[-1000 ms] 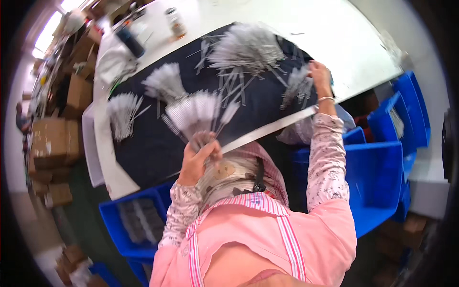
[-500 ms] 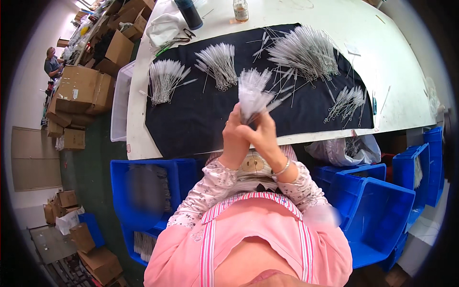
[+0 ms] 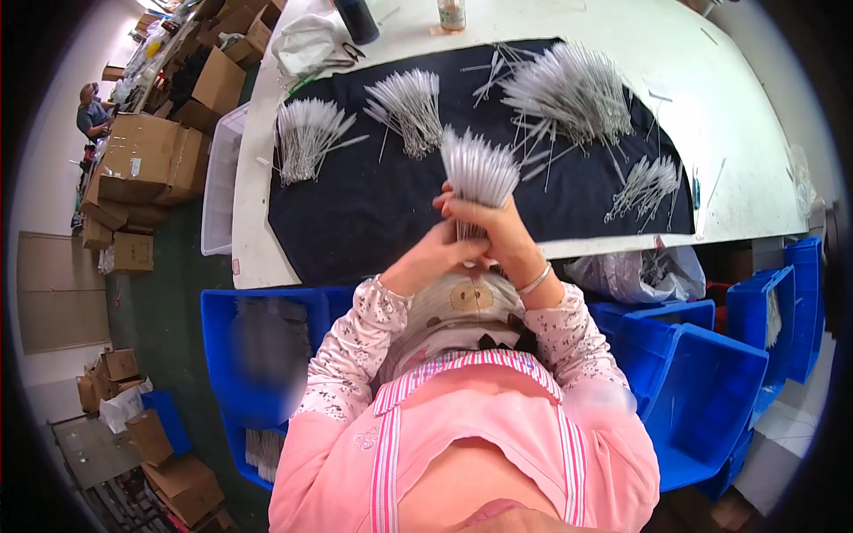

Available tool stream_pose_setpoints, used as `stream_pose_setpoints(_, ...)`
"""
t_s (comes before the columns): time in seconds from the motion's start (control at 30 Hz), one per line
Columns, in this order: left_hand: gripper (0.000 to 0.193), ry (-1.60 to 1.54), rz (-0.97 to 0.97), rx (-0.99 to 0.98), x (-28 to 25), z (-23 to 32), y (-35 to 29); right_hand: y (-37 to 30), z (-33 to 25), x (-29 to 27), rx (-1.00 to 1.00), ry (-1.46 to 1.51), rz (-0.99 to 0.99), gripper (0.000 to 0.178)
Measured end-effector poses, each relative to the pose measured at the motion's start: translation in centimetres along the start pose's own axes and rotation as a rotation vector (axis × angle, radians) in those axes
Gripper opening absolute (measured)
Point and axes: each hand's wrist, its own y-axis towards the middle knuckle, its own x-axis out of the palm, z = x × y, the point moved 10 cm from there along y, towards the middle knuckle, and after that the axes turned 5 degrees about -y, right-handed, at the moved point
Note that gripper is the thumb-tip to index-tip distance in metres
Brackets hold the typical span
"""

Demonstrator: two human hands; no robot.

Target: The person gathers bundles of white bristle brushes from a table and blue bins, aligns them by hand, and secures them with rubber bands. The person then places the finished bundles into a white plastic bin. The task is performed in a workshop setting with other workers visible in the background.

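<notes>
Right hand (image 3: 494,224) higher, brush piles (image 3: 569,93) beyond

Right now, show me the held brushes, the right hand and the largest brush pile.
Held brushes (image 3: 482,171): head view, on the bristles.
Right hand (image 3: 501,231): head view, middle of hand.
Largest brush pile (image 3: 573,93): head view, on the bristles.

Right hand (image 3: 494,222) curled, just beyond the left hand (image 3: 438,253).
</notes>
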Motion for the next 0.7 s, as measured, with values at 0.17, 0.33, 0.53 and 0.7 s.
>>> stream_pose_setpoints(0.17,0.017,-0.020,-0.064,-0.120,0.8,0.3,-1.8,0.1,0.3,1.4,-0.076,0.161,-0.277,0.058)
stream_pose_setpoints(0.33,0.020,-0.036,-0.189,-0.182,2.8,-0.1,-3.7,2.2,-6.6,-0.2,-0.358,0.123,-0.310,0.081)
stream_pose_setpoints(0.53,0.031,-0.226,-0.235,-0.256,4.4,-2.1,-5.0,0.4,-6.9,3.6,-0.157,-0.436,-0.607,0.082)
stream_pose_setpoints(0.7,0.032,-0.236,-0.282,-0.242,4.9,-1.3,-5.9,-0.6,-6.2,4.2,-0.076,-0.525,-0.672,0.077)
